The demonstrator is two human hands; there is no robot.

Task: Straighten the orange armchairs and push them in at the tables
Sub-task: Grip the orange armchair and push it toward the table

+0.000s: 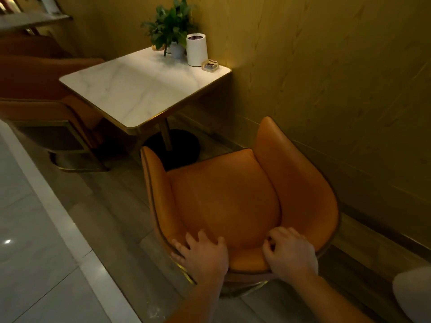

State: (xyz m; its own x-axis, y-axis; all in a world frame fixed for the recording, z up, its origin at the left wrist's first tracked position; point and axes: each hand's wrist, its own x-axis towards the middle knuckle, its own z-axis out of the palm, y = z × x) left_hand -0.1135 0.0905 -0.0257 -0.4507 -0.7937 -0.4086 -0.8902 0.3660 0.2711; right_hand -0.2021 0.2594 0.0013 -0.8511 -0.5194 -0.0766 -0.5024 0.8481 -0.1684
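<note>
our fingers (191, 238) hold the orange leather armchair (224, 194) by its back, left hand (205, 255) spread, right hand (291, 252) curled; beyond them the white marble table (130, 89) stands apart, push pending.

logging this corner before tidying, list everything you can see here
near armchair: one, orange, in front of the table, not pushed in
far armchair: one, orange, across the table at left
table: one, white marble top, gold rim, by the wall
table base: one, black, round, on the floor
potted plant: one, green, table's far corner
canister: one, white, beside the plant
small dish: one, clear, beside the canister
white object: one, lower right edge, cannot identify
left hand: grips the near armchair's backrest
right hand: grips the same backrest
</note>
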